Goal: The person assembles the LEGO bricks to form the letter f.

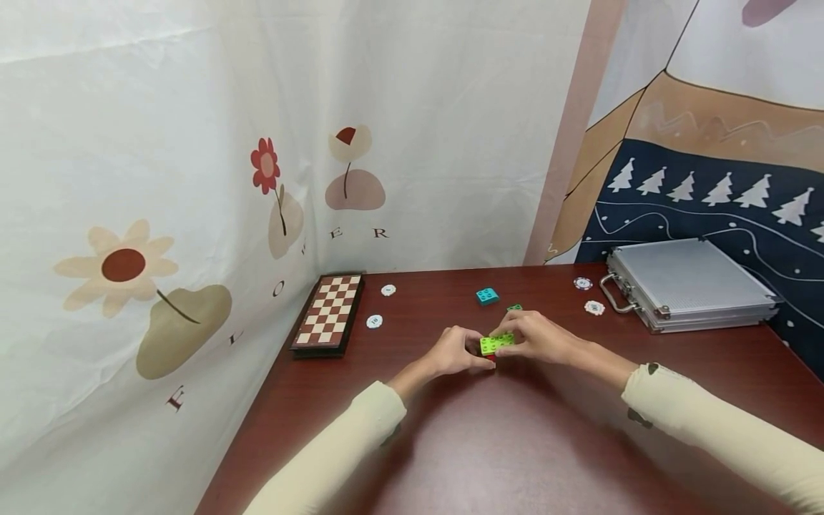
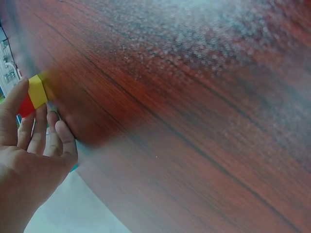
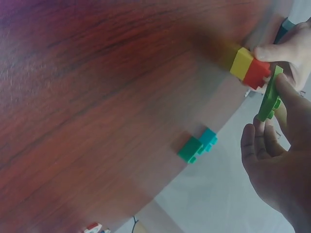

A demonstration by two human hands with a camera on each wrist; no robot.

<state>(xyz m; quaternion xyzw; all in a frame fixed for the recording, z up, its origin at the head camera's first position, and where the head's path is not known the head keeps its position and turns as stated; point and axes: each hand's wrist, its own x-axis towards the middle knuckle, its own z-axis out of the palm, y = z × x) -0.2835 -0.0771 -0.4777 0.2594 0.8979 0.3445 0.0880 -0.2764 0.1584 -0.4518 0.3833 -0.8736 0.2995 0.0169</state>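
Note:
Thumb and fingers of my left hand (image 1: 453, 352) pinch a red toy brick (image 3: 256, 74) with a yellow brick (image 3: 241, 63) joined beneath it; the left wrist view also shows this pair. In the right hand (image 1: 537, 337) is a flat lime-green studded brick (image 1: 496, 345), gripped between thumb and fingers. It sits just above the red brick's studs, slightly tilted in the right wrist view. From the head camera, the lime-green brick covers most of the red one and the yellow one is hidden. Both hands meet over the middle of the table.
Behind the hands lie a teal brick (image 1: 487, 295) and a green brick (image 1: 515, 307). A checkered board box (image 1: 330, 309) stands at the left, a silver case (image 1: 695, 282) at the back right. Several poker chips, one a white chip (image 1: 375, 322), lie about. Printed cloth (image 1: 438, 143) hangs behind the table.

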